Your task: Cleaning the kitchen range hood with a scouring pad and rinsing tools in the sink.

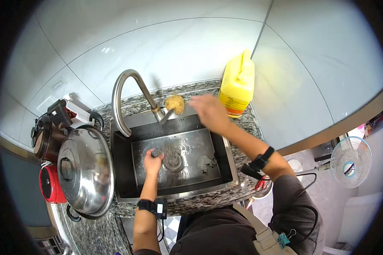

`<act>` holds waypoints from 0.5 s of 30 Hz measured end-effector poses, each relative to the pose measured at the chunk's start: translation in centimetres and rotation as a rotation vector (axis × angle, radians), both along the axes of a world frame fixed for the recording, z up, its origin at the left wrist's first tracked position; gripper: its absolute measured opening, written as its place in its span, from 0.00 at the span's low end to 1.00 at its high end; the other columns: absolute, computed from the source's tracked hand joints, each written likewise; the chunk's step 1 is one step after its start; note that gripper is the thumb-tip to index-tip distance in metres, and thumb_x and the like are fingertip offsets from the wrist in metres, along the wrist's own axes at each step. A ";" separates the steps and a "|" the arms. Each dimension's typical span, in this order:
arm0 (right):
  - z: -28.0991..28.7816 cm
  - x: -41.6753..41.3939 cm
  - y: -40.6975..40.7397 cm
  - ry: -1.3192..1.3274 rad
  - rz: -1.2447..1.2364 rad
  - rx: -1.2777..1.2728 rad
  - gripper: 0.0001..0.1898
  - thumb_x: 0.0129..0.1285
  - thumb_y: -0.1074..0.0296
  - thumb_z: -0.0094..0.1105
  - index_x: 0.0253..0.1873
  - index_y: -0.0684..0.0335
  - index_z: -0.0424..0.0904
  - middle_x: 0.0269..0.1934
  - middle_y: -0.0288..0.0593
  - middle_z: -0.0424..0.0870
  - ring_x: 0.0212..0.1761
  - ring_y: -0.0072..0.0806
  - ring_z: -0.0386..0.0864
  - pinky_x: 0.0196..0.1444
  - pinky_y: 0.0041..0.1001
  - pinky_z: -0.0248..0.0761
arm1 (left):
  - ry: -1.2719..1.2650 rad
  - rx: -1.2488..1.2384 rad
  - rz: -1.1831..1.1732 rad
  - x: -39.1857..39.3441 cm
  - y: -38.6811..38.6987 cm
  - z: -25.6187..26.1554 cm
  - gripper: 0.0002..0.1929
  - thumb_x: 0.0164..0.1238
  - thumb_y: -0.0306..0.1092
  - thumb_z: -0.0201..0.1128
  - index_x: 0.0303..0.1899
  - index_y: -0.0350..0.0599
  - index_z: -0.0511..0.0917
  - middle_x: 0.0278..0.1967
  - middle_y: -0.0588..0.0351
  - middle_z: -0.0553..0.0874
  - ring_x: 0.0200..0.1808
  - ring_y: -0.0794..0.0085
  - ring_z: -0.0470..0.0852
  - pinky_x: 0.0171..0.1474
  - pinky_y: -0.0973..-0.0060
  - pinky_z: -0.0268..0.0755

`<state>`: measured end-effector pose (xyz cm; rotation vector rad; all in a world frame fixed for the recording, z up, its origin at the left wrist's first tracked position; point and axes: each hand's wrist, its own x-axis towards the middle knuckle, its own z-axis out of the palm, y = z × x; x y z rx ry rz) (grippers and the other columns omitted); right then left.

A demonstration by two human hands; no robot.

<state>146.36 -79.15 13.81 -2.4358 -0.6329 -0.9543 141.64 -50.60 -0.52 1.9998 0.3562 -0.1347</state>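
My left hand (153,162) reaches down into the stainless steel sink (191,182), left of the round drain (173,161). Its thumb and fingers curl; whether anything is between them is unclear amid the ripples. Blurred by motion, my right hand (210,112) hovers over the sink's back right rim. It is between a tan round scrubber (175,104) and a yellow plastic jug (237,84) with a handle. Whether it holds anything is too blurred to tell. A curved metal faucet (127,76) rises behind the sink. Some crumpled pale material (206,163) lies on the wet sink floor.
A large lidded metal pot (86,172) stands against the sink's left side. Beyond it are a red appliance (50,185) and a brown pot (49,140). Tiled wall (178,47) closes off the back. A fan (351,162) stands at the right.
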 end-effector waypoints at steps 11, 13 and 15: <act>7.9 3.9 -13.1 0.047 -0.592 0.149 0.09 0.58 0.63 0.53 0.42 0.53 0.81 0.45 0.37 0.79 0.49 0.41 0.69 0.50 0.37 0.65 | 0.050 -1.138 -0.143 4.5 -19.7 15.3 0.31 0.61 0.29 0.60 0.62 0.42 0.52 0.53 0.51 0.71 0.52 0.65 0.72 0.50 0.58 0.74; 7.6 4.8 -12.6 0.455 -0.501 0.206 0.13 0.61 0.60 0.46 0.44 0.51 0.81 0.46 0.36 0.79 0.55 0.42 0.63 0.57 0.43 0.57 | 0.025 -1.177 -0.158 5.0 -21.6 16.1 0.30 0.62 0.29 0.59 0.62 0.43 0.52 0.53 0.52 0.70 0.53 0.66 0.71 0.51 0.58 0.73; 6.8 4.8 -12.5 0.516 -0.556 0.216 0.15 0.63 0.60 0.41 0.47 0.49 0.80 0.51 0.39 0.77 0.62 0.44 0.57 0.61 0.50 0.48 | 0.013 -1.169 -0.194 4.8 -23.2 17.0 0.28 0.63 0.28 0.58 0.60 0.44 0.53 0.53 0.52 0.69 0.52 0.66 0.72 0.52 0.58 0.72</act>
